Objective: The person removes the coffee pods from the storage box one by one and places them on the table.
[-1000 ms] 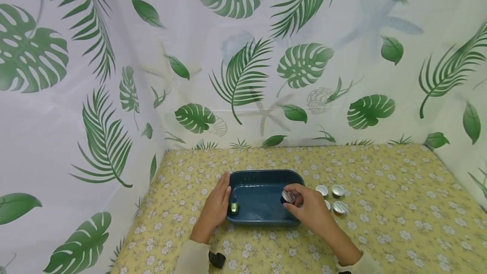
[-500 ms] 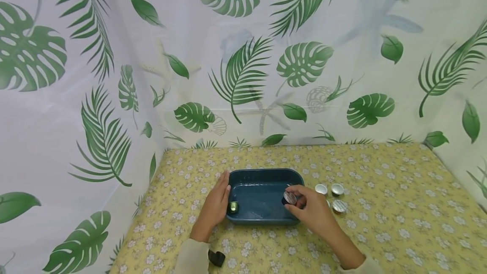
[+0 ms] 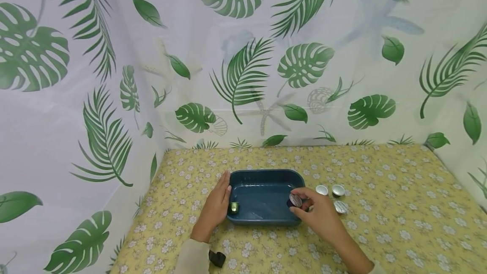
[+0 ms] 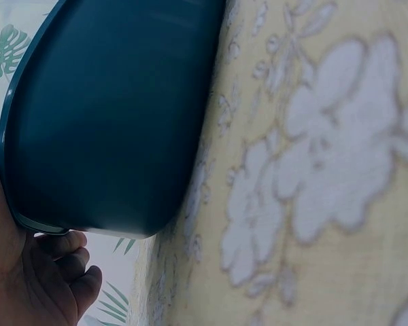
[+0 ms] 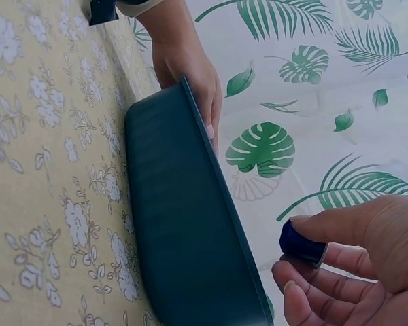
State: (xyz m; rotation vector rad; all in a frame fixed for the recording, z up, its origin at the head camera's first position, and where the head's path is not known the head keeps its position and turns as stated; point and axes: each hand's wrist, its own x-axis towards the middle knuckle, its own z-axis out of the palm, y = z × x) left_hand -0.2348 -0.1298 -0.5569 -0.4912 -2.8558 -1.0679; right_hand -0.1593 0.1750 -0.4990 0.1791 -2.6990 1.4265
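Observation:
My right hand [image 3: 318, 209] pinches a dark blue coffee capsule [image 5: 300, 244] between thumb and fingers. Its silver foil lid faces up in the head view, above the right end of a dark teal rectangular dish [image 3: 262, 222]. Against the dish's left side rests my left hand [image 3: 214, 206], its fingers fairly straight along the rim. In the left wrist view its palm touches the rim and part of the hand is cut off. A shiny green capsule [image 3: 234, 208] lies inside the dish at the left front corner.
Right of the dish stand several more capsules, foil lids up, such as one at the back [image 3: 338, 190] and one nearer [image 3: 340, 207]; the right hand may hide another. A flowered yellow cloth [image 3: 399, 215] covers the table. Leaf-patterned sheeting [image 3: 243, 54] hangs behind and at the sides.
My right hand has shifted a little to the right with the blue capsule, now covering part of the capsules beside the dish. The left hand, dish and green capsule stay put.

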